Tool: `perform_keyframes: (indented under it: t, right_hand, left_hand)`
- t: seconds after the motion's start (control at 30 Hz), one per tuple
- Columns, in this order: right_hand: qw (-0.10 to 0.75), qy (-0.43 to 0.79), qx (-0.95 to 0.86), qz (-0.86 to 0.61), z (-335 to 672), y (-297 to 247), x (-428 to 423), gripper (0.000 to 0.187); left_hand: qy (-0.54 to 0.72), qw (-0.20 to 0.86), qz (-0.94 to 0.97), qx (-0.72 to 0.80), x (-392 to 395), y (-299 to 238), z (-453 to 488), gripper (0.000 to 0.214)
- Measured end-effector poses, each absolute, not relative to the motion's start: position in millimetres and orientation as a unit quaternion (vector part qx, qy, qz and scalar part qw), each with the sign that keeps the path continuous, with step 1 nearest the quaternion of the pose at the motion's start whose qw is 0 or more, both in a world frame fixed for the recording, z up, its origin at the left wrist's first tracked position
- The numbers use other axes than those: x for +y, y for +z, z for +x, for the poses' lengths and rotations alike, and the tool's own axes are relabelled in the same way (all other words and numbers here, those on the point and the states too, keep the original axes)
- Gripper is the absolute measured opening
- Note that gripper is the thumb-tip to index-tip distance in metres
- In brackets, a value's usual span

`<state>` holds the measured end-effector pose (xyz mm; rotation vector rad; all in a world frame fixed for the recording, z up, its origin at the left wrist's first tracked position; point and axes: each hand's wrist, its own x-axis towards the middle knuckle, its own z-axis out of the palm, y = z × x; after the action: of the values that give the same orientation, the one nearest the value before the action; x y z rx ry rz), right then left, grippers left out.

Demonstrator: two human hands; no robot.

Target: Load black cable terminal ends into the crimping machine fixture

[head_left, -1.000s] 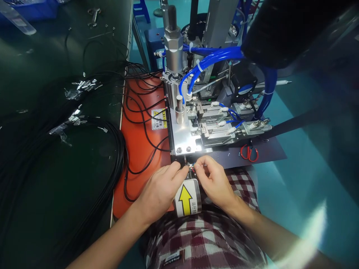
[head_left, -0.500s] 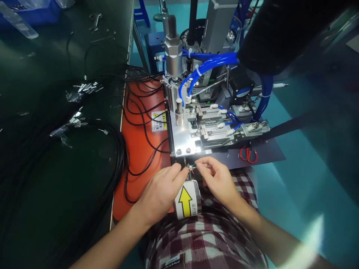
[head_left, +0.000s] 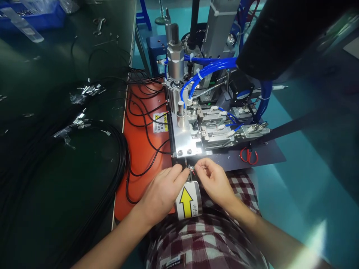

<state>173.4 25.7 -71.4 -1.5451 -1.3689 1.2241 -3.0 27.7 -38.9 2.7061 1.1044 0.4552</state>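
Between my fingertips, at the front end of the machine's feed track, sits a small silvery connector (head_left: 192,169) with thin coloured wires, a red one among them. My left hand (head_left: 164,190) is closed, its thumb and forefinger pinching at the connector's left side. From the right, my right hand (head_left: 213,181) pinches thumb and forefinger on the thin wires; its other fingers are curled. The wire ends are too small to make out clearly. Just below the connector is a white plate (head_left: 195,201) with a yellow arrow.
The metal machine (head_left: 185,138) with blue air tubes (head_left: 215,63) stands right ahead. Black cables (head_left: 119,157) loop across the orange base (head_left: 140,149) and the dark table at left. Red-handled scissors (head_left: 249,156) lie at right. A blue bin (head_left: 50,16) and wrench (head_left: 99,26) are far left.
The view has shifted slightly. My right fingertips have come a little closer to the connector, and the wires between the hands show less. My left hand keeps its pinch.
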Motion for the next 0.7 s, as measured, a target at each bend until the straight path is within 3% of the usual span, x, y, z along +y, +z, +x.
perform_keyframes:
  t: [0.1,0.2,0.33,0.7]
  right_hand:
    - [0.310,0.564,-0.473,-0.601,177,-69,30,0.018]
    - [0.264,0.517,-0.533,-0.616,183,-64,31,0.018]
    - [0.312,0.363,-0.625,-0.617,182,-55,26,0.014]
    - [0.350,0.295,-0.645,-0.612,161,-62,28,0.012]
  left_hand:
    - [0.146,0.097,0.911,0.374,27,-40,-4,0.028]
    - [0.149,0.095,0.909,0.377,27,-41,-4,0.029]
    - [0.150,0.097,0.908,0.379,27,-42,-4,0.026]
    - [0.151,0.118,0.899,0.394,27,-46,-4,0.023]
